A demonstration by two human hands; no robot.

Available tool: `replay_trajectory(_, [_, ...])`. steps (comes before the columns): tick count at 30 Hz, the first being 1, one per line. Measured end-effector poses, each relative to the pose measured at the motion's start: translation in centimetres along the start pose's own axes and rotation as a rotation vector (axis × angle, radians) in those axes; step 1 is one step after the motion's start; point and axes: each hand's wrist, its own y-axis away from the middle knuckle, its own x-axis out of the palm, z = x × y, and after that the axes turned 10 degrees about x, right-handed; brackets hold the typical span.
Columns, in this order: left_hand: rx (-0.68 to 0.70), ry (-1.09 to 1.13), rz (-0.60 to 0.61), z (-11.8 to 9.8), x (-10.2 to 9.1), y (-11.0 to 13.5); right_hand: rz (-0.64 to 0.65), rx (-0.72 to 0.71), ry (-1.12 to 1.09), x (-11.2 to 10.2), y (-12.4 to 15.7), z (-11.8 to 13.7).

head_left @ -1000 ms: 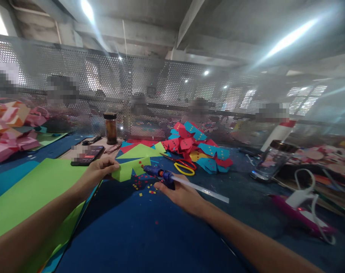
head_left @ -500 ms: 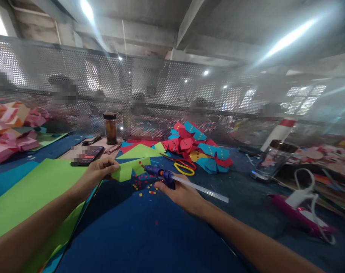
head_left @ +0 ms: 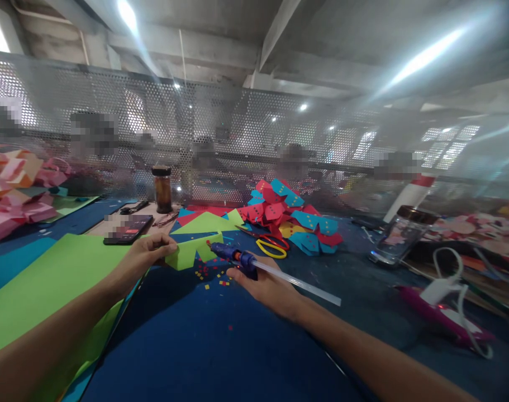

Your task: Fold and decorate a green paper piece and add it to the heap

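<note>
My left hand (head_left: 153,252) pinches the left end of a small cut piece of green paper (head_left: 184,255), held up over the table. Wrapped round a blue glue gun (head_left: 224,251) is my right hand (head_left: 265,285); a clear glue stick (head_left: 304,283) juts out of its back end. The gun's nozzle points left at the green piece, close to a small red square near its upper right edge; whether it touches cannot be made out. Tiny red and yellow paper squares (head_left: 224,283) lie scattered on the blue table (head_left: 204,346) below the gun.
Beyond the gun are scissors (head_left: 273,245) and a pile of red, blue and yellow dotted paper shapes (head_left: 279,206). At left lie large green sheets (head_left: 65,279), a phone (head_left: 128,230) and a jar of brown liquid (head_left: 163,190). A clear cup (head_left: 403,237) and purple device (head_left: 442,315) are right.
The glue gun's nozzle has shifted slightly left along the green paper piece, and the glue stick's back end has dipped a little. My left hand keeps its pinch.
</note>
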Motion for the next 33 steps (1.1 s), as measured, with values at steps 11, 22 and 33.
replay_trajectory(11, [-0.006, 0.01, 0.016, 0.09, 0.02, 0.07, 0.004, 0.003, 0.011, -0.02, 0.04, 0.06])
replay_trajectory(22, [-0.005, 0.033, -0.023, 0.21, -0.14, -0.14, -0.034, -0.025, 0.011, -0.05, -0.03, -0.1])
replay_trajectory(33, [0.004, 0.012, -0.022, 0.19, -0.21, -0.19, 0.026, 0.01, 0.025, -0.21, 0.13, 0.16])
